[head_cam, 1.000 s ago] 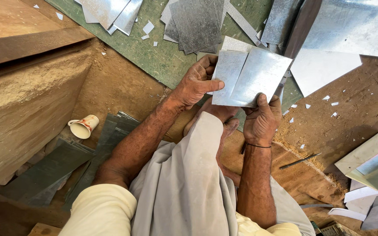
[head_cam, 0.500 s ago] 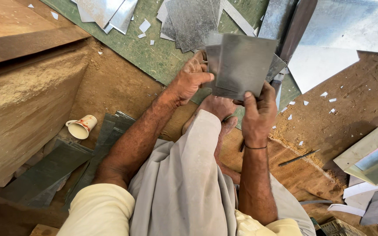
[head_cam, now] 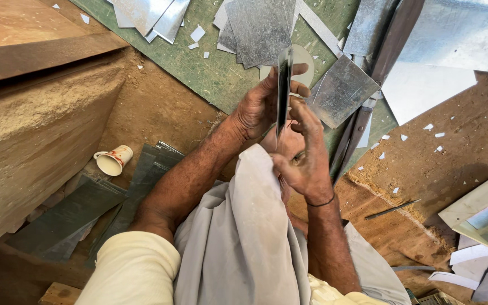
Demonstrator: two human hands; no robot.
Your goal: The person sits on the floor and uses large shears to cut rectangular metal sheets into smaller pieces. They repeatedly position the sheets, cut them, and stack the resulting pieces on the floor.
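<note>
Between both hands (head_cam: 280,133) — metal sheet (head_cam: 283,90), edge-on.

The metal sheet (head_cam: 283,93) shows edge-on, its faces unseen; the large sheet (head_cam: 458,34) runs off frame.

I count two hands, the left hand (head_cam: 258,107) and the right hand (head_cam: 306,158), one thin metal sheet (head_cam: 283,93) seen edge-on, one cup (head_cam: 114,160), one round disc (head_cam: 302,66), one dark rod (head_cam: 392,209), and two stacks of sheets (head_cam: 74,212) (head_cam: 255,25).
</note>
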